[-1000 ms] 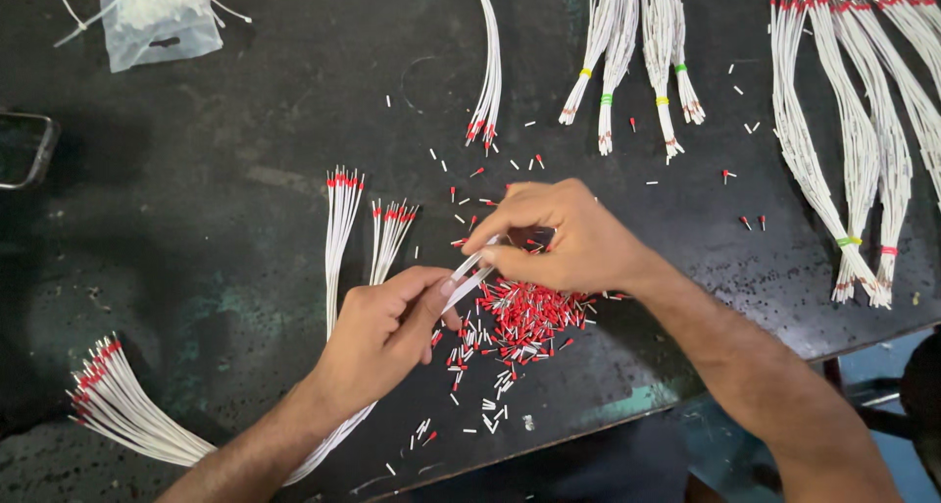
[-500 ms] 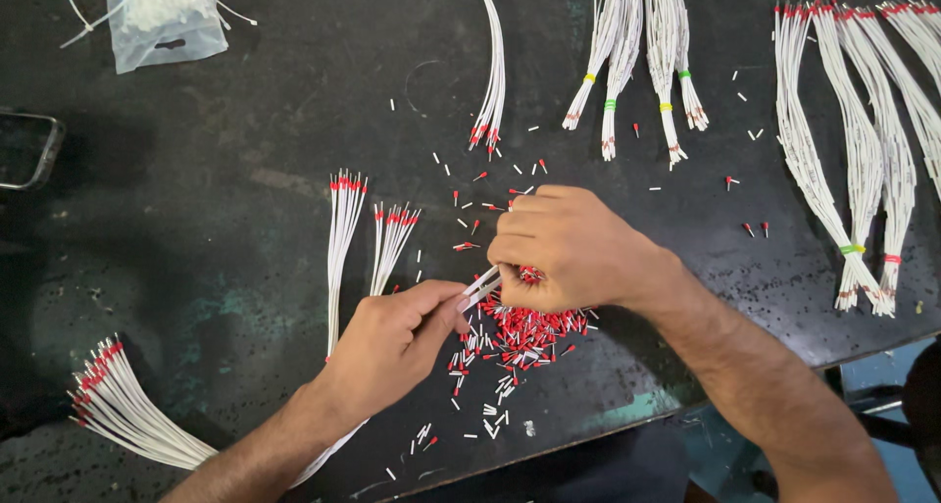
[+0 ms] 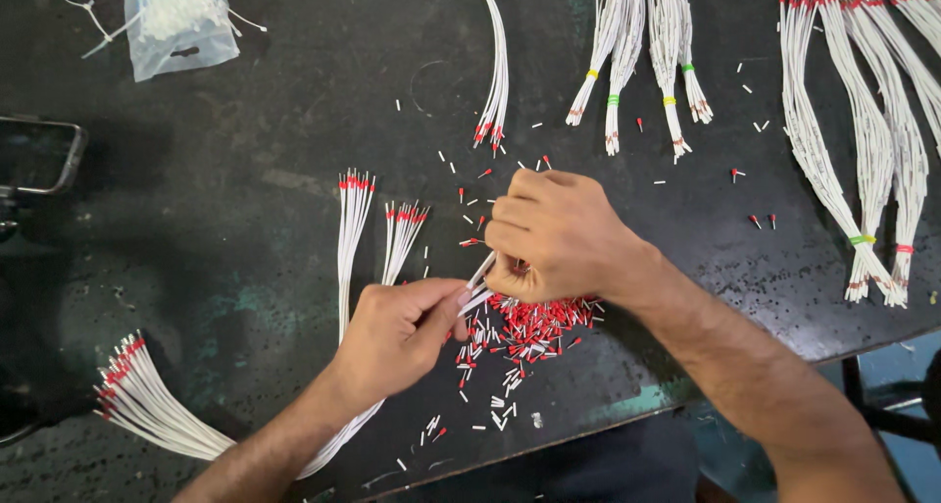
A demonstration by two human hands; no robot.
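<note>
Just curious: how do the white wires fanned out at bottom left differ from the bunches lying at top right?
The fanned wires lie loose and spread apart; the top-right bunches are gathered by coloured ties. The fanned wires' red tips point up-left; the bunches reach further across the table. Both are thin white wires with red-capped ends.

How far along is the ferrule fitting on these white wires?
Done: red-tipped wires fanned at the left edge and two small groups above the left hand. In hand: the left hand holds a white wire whose end meets the right hand, closed over it. Left: a pile of loose red ferrules under the right hand.
</note>
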